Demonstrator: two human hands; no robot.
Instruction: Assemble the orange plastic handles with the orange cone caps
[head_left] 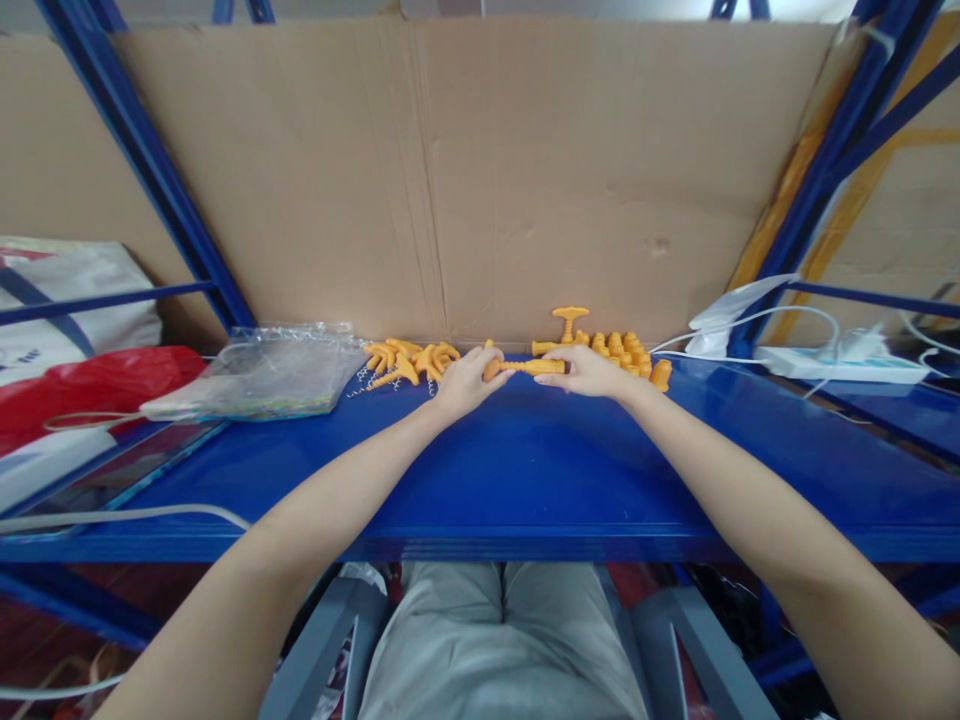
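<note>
My left hand (469, 380) is closed around the yellow T-shaped handle (492, 371) of a corkscrew. My right hand (589, 370) grips the yellow sleeve (547, 367) in line with it, held level just above the blue shelf. A threaded yellow neck shows between the two parts; any metal screw inside is hidden. Left of my left hand lies a pile of yellow corkscrew handles (405, 368) with bare metal spirals. Beyond my right hand are several yellow sleeves (619, 350) in a cluster. One T-handled corkscrew (570, 318) stands upright behind that hand.
Cardboard (487, 180) walls off the back of the blue shelf (510, 470). Clear plastic bags (277, 375) and a red bag (97, 385) lie at left. A white power strip (844, 365) with cables sits at right. Blue uprights (817, 170) frame both sides.
</note>
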